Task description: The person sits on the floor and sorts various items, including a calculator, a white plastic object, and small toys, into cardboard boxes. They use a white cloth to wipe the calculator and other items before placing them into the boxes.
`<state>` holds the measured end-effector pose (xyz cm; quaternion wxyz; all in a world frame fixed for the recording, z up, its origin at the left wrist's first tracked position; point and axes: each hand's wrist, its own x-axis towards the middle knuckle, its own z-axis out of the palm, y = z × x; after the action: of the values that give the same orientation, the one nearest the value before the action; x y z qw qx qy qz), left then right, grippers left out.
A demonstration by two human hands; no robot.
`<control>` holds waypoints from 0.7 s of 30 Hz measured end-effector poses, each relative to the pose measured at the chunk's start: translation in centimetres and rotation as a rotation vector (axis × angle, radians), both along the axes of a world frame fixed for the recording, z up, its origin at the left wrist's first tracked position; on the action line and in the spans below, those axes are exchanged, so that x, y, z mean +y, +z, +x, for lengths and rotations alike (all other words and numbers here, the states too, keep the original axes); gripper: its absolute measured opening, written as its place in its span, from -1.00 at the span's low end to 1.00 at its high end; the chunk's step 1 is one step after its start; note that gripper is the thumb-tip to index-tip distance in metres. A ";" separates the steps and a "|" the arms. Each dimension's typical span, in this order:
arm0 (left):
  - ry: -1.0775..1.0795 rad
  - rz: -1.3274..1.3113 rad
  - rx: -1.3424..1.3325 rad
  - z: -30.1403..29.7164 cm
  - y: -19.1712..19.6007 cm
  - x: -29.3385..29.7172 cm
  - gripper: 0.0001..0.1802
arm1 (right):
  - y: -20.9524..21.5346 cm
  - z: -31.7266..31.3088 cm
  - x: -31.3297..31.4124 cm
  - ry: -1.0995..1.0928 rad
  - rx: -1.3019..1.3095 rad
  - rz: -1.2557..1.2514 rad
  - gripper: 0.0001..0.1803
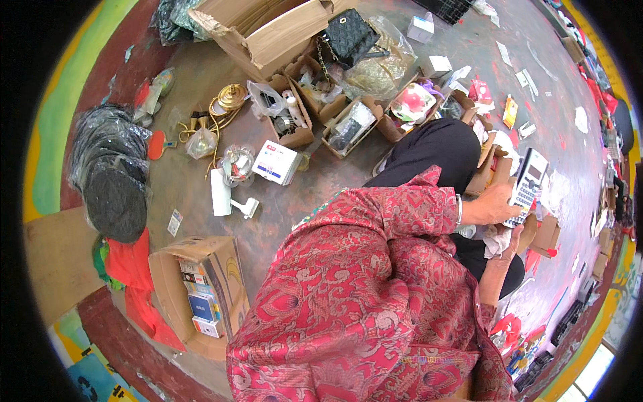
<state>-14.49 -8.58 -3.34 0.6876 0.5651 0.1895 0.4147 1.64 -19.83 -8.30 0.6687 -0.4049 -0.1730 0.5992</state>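
My left hand [492, 205] is closed on the lower part of a calculator [528, 182] with a silver-grey body, light keys and a dark display. It is held tilted at the right, beyond my knees. Just below, my right hand [504, 260] is closed around a crumpled white cloth [496, 241], its fingertips close to the calculator's lower end. Part of the cloth is hidden by the hand. Opened cardboard boxes [546, 234] stand under and beside both hands.
Small cartons hold a flowered item [412, 102] and wrapped goods [351, 127]. A black quilted handbag [348, 37] lies by a large carton [268, 43]. A white camera-like device [220, 193], a red paddle [157, 145], bagged black discs [117, 201] and a box of small packs [231, 281] are at left.
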 end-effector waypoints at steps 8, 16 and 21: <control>-0.028 0.127 -0.129 -6.6 3.1 5.4 -0.62 | 2.3 1.1 2.0 0.107 -0.010 0.242 -0.21; 0.457 -0.282 -0.135 -25.2 0.2 9.1 -0.68 | 2.7 2.8 1.0 -0.166 0.092 0.076 -0.46; 0.767 -0.529 0.240 -36.2 -9.5 7.8 -0.73 | 2.3 2.1 1.7 -0.037 0.092 0.097 -0.57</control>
<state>-50.74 -0.74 -12.89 0.5783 0.3041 0.5614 0.5078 3.77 -18.17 -6.05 0.7057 -0.3473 -0.1633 0.5956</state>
